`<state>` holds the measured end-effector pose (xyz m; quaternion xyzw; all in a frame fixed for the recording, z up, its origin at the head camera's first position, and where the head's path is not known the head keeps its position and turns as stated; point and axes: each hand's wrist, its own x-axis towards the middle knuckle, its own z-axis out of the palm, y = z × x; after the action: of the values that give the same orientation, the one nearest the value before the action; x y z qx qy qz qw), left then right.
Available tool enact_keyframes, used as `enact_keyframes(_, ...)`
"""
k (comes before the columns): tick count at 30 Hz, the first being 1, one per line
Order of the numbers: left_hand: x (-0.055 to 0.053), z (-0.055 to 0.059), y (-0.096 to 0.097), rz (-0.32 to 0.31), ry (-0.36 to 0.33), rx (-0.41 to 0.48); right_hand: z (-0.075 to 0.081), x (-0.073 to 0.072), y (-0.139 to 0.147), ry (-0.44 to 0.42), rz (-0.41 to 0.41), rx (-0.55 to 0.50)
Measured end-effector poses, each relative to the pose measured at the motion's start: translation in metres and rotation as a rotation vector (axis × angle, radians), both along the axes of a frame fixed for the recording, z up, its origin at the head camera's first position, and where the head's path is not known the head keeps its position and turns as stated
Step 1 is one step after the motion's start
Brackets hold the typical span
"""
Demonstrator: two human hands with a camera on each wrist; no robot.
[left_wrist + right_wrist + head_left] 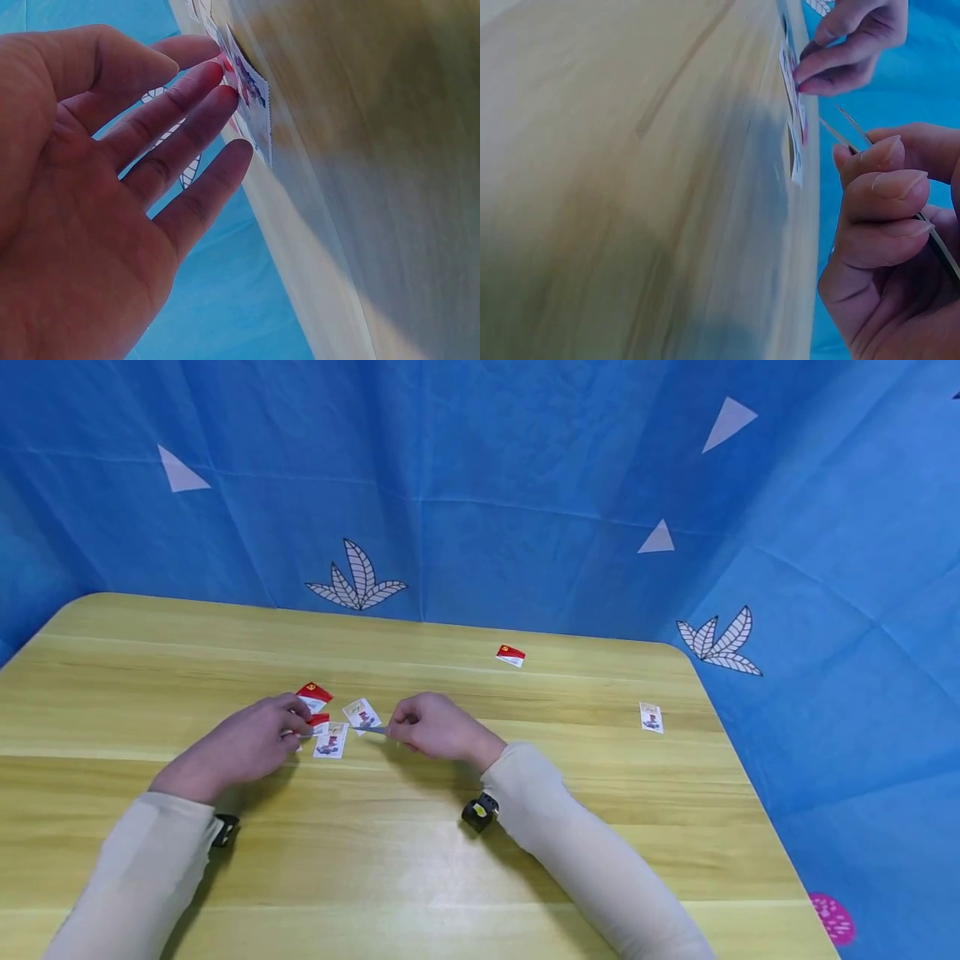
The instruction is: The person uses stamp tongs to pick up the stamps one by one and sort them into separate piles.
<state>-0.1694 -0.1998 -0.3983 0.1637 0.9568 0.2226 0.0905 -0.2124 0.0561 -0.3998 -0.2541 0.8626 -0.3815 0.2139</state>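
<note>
Tweezers [937,251] are held in my right hand [435,727], their two tips apart and pointing left over the stamps. My left hand [258,739] reaches in from the left, fingers extended, with fingertips at a red-and-white stamp [320,720]. In the left wrist view the fingertips meet the edge of a perforated stamp [259,105], and the thumb is apart from them. Beside them lie a white picture stamp [330,742], another picture stamp [362,715] near the tweezer tips, and a red-topped stamp [314,695] just behind. Part of the red-and-white stamp is hidden by the left fingers.
A red-topped stamp [511,655] lies toward the back of the wooden table [420,860]. Another picture stamp [651,717] is near the table's right edge. A blue patterned cloth [480,485] hangs behind and to the right.
</note>
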Motion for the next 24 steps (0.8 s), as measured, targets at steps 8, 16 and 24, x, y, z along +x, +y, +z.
enact_keyframes(8,-0.002,0.000,-0.002,-0.032,0.026,0.017,-0.004,-0.002,-0.021,0.017,0.005,0.028)
enact_keyframes(16,-0.002,0.001,-0.001,-0.007,-0.001,0.015,-0.005,-0.001,-0.028,-0.018,-0.016,0.039)
enact_keyframes(24,-0.001,0.000,0.000,0.000,-0.007,0.011,-0.009,-0.001,-0.033,-0.050,-0.030,0.042)
